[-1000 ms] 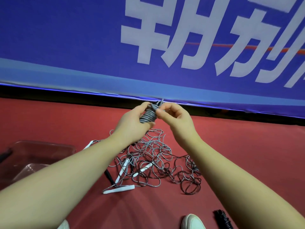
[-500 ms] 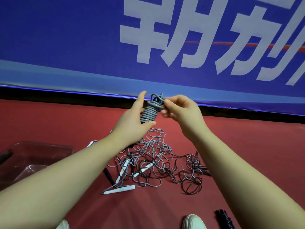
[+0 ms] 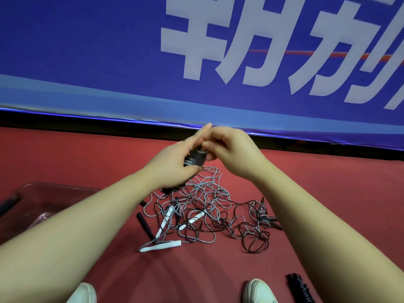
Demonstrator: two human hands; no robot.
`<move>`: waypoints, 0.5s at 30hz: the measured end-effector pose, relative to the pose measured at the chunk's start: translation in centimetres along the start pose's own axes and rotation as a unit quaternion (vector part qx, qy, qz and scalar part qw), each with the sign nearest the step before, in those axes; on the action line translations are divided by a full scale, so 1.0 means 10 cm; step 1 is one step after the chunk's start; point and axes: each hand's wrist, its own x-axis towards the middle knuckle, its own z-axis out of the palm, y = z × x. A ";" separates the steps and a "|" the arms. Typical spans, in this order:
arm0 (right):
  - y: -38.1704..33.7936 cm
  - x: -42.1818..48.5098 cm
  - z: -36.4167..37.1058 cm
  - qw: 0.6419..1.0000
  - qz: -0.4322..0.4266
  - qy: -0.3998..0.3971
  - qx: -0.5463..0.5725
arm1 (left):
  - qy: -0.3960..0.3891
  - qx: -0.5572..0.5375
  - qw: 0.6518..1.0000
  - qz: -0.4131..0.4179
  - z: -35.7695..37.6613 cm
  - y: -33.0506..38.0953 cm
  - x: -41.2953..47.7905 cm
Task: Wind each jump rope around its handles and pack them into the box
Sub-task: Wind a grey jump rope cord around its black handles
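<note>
Head view: the left hand [image 3: 172, 166] grips a wound grey jump rope bundle [image 3: 195, 160] between thumb and palm, its fingers reaching up past the coil. The right hand [image 3: 230, 149] has its fingers curled over the bundle's top end, pinching there; exactly which strand they pinch cannot be told. The bundle is held in the air above the red floor [image 3: 328, 193], in front of the lower edge of a blue banner with white characters [image 3: 87, 51].

Compared with 0.5 s ago, the 2 hands have closed together. The coil's upper end and its loose loop, then plainly exposed, are now covered by the right hand, and the coil sits lower and more tilted.

Below, a tangled pile of grey and dark jump ropes [image 3: 207, 204] lies on the floor as before, with white handles [image 3: 162, 246] and a black handle [image 3: 144, 224] at its near-left side. A clear plastic box [image 3: 32, 191] sits at the left, well apart from the bundle. A black coiled rope [image 3: 300, 287] lies near a white shoe [image 3: 260, 290].
</note>
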 end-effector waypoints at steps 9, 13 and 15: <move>0.21 -0.15 -0.03 0.995 -0.059 0.057 0.060 | 0.003 -0.036 0.999 -0.005 -0.06 -0.13 -0.03; 0.23 -0.10 0.03 0.880 0.157 0.145 0.423 | 0.048 -0.044 0.998 0.003 -0.02 -0.08 0.02; 0.22 -0.05 0.05 0.771 0.253 0.154 0.564 | 0.072 -0.028 0.997 0.007 0.03 -0.04 0.03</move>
